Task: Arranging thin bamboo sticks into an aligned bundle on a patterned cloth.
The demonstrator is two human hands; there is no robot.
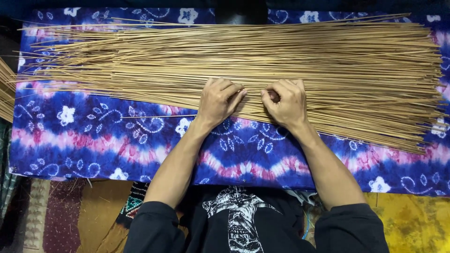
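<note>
Pinching thin, light, springy palm-leaf sticks [243, 61], both hands [219, 99] [284, 100] are closing on strands at the bundle's near edge.

left hand [218, 100]: palm down, fingers curled | right hand [286, 103]: same

One broad layer of thin straw-coloured sticks [290, 56], too many to count, lies on one blue, pink and white patterned cloth [93, 140]. Two hands rest on them: left hand [218, 100], right hand [285, 102].
</note>
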